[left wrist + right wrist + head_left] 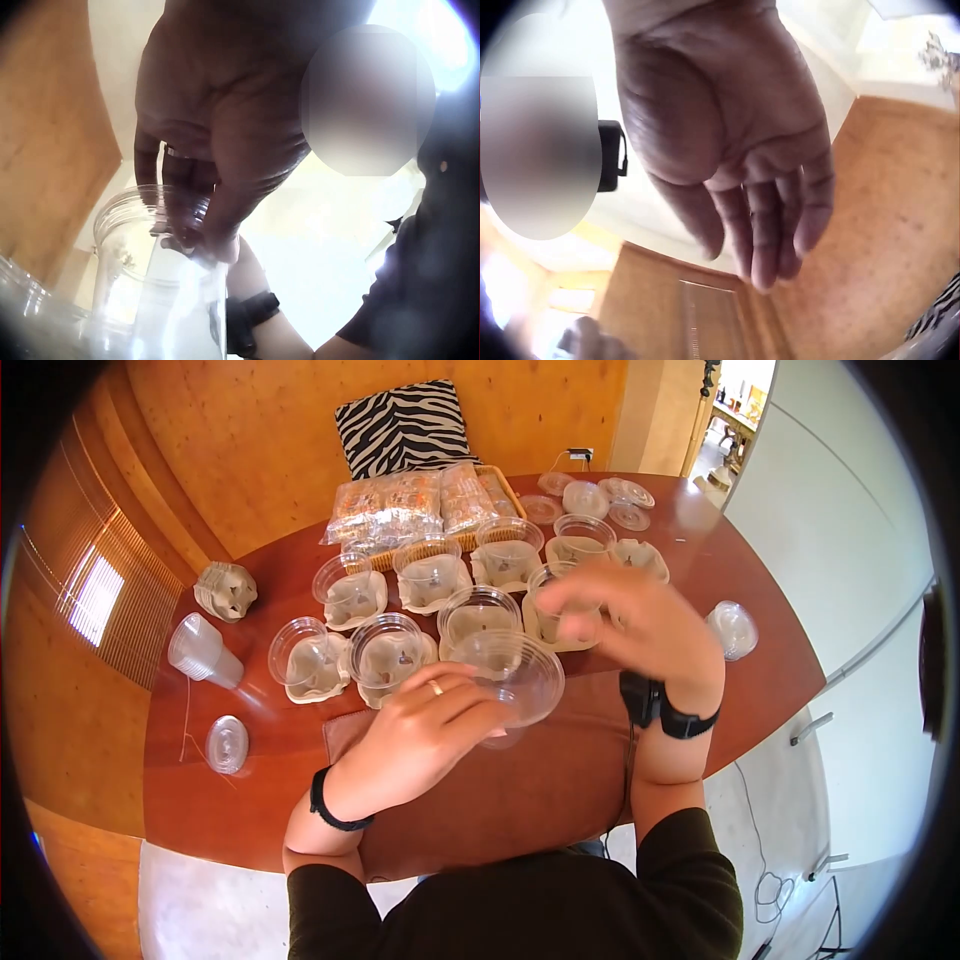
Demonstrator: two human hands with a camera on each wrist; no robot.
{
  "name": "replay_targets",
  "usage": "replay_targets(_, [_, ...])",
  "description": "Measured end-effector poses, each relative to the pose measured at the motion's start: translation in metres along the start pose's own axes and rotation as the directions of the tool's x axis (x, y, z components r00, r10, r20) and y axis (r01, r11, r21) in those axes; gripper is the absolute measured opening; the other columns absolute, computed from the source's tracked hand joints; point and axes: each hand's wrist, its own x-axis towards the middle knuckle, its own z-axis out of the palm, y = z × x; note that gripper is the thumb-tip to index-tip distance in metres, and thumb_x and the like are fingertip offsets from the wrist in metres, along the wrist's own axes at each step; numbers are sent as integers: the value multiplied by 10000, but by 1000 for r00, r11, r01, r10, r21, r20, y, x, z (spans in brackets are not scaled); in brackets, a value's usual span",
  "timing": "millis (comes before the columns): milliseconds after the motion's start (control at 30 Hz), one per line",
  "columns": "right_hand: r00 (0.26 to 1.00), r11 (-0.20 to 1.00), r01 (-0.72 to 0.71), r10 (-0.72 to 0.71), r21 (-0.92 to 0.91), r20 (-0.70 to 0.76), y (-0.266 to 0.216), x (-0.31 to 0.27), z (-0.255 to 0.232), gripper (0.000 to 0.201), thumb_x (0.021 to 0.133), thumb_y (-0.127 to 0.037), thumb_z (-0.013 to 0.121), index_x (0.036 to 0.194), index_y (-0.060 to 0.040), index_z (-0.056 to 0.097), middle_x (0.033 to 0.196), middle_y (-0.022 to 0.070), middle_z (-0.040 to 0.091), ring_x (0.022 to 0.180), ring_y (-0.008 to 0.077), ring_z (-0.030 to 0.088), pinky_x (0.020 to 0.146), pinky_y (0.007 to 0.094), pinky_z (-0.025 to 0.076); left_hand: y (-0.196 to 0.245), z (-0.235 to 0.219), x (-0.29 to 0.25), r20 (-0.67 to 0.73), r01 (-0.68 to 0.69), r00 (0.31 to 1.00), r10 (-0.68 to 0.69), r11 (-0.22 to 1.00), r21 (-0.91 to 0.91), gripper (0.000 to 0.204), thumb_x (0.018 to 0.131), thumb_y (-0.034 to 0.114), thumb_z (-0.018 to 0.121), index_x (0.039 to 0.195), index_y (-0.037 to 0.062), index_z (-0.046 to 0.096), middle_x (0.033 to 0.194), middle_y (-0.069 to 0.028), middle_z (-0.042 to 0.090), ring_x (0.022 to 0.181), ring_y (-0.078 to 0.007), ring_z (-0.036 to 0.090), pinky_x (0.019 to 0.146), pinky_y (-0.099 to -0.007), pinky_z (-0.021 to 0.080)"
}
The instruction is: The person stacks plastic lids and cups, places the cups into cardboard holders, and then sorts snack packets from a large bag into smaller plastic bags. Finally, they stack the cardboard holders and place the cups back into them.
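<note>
My left hand (425,732) pinches the rim of a clear plastic cup (530,685), held tilted above the near edge of the rows. In the left wrist view, the thumb and fingers of that hand (217,135) grip the rim of the clear cup (150,292). My right hand (650,625), blurred, hovers over the right side of the rows with relaxed fingers and nothing in them; the right wrist view shows its palm (735,112) bare. Below both hands, clear cups stand in grey pulp holders (315,670), in two rows.
Stacked clear cups (200,650) lie at the left, near a stack of pulp holders (226,592) and a round lid (228,744). Wrapped packets (390,505) fill a wicker basket at the back. More lids (585,499) lie back right; others (733,630) lie at the right.
</note>
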Motion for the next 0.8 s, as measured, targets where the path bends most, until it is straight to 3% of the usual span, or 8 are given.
replay_targets(33, [981,995,92,-97,38,167,-6,-4,5,242,868,-185,628,1032,-8,617,976,119,625,923,269,600,811,362,470,1,-4,0,-37,8,999,-7,1000,16,108,740,78,704,832,63,651,807,-46,637,778,-227,615,864,-405,479])
replay_targets(133, [890,955,283,-295,87,347,-15,-4,26,247,857,-188,627,1030,-11,618,973,109,620,907,284,592,807,374,469,3,-14,-1,-110,53,993,-50,998,24,128,719,50,716,836,65,665,805,-40,654,789,-229,620,847,-402,486])
replay_targets(433, [947,957,286,-277,-39,161,-18,7,39,149,805,-65,600,944,-25,634,856,79,634,831,286,588,750,381,474,2,-20,-2,-214,104,972,-94,994,41,183,685,47,751,849,57,668,813,-40,664,782,-250,619,829,-396,487])
replay_targets(533, [953,953,296,-290,-64,88,-19,8,41,130,774,-46,619,902,-42,646,813,61,632,792,269,589,720,363,472,-1,-21,-6,-196,96,977,-86,995,41,272,665,34,768,910,55,654,909,-65,656,833,-262,614,845,-405,488])
replay_targets(733, [971,971,227,-220,72,-92,-20,12,41,137,723,-45,708,837,-49,633,780,46,619,740,228,572,670,325,451,-1,-20,1,-364,11,930,45,988,151,429,627,14,792,1010,57,603,1065,-127,590,962,-311,582,902,-424,475])
replay_targets(800, [984,975,157,-141,160,-106,-28,12,36,152,738,-82,706,837,-49,595,765,48,600,730,233,567,673,336,450,-2,-20,-1,-386,10,921,56,986,167,402,638,24,783,1006,61,625,1066,-112,578,941,-303,576,856,-400,488])
